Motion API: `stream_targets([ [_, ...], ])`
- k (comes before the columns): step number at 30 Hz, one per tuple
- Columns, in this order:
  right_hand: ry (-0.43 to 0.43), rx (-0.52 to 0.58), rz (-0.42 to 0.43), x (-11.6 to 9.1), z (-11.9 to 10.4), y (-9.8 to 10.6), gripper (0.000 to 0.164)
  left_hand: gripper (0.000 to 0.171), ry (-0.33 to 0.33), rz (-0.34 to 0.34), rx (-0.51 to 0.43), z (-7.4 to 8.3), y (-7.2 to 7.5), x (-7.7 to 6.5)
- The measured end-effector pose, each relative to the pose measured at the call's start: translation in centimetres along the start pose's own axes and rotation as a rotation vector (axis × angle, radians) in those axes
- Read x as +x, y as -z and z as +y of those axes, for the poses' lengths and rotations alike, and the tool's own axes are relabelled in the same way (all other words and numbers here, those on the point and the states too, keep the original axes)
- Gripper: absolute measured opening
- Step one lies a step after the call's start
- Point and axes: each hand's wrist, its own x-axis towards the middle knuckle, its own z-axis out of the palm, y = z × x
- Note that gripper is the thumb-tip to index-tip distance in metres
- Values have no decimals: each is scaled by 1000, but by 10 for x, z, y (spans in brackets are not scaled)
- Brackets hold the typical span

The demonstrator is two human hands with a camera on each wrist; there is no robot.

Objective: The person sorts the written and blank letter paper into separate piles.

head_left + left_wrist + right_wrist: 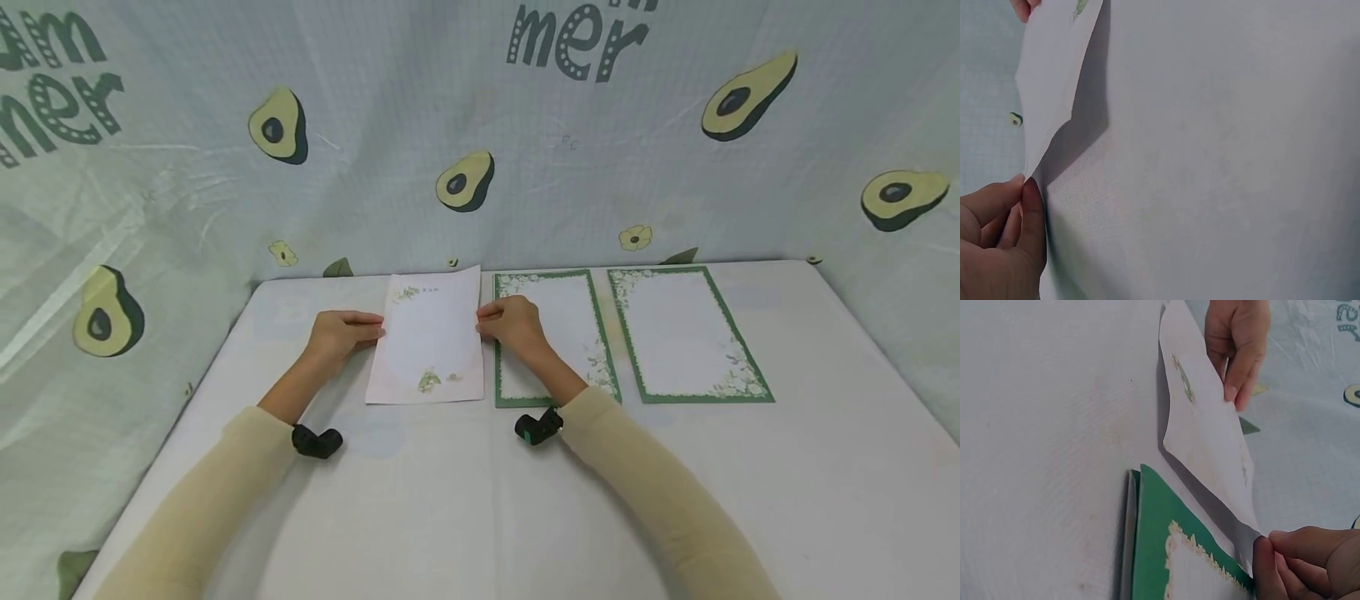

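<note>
A pale sheet of paper (427, 337) with small green floral prints is held between both hands, left of the green-bordered sheets. My left hand (341, 337) pinches its left edge between thumb and fingers; the left wrist view shows this paper (1054, 81) lifted off the cloth, casting a shadow. At the opposite edge, my right hand (516, 325) pinches the paper, over the nearer green-bordered sheet (551, 333). In the right wrist view the paper (1204, 431) bows between the two hands, beside the green-bordered stack (1160, 512).
Farther right lies another green-bordered sheet (682, 333) with floral corners. A white cloth (427, 517) covers the table. Behind it hangs an avocado-print curtain (375, 100). Each wrist wears a small black camera, on the left (317, 442) and on the right (538, 426).
</note>
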Motion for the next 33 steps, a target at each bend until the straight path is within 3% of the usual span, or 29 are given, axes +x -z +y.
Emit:
stream_targets([
  [7, -2, -16, -35, -3, -3, 2, 19, 34, -5, 17, 23, 2, 2, -2],
  [12, -45, 8, -106, -5, -6, 7, 21, 32, -40, 7, 76, 0, 3, 0],
  [16, -99, 32, -157, -5, -8, 10, 23, 34, -27, -30, 93, -3, 7, 2],
  [20, -118, 40, -208, -8, -11, 17, 28, 33, -49, -31, 144, -1, 10, -4],
  [26, -3, 25, -238, -15, -17, 50, 34, 29, -171, -11, 297, 13, 3, -21],
  [33, 82, -106, -201, -29, -3, 100, 35, 28, -277, -102, 253, 23, -18, -36],
])
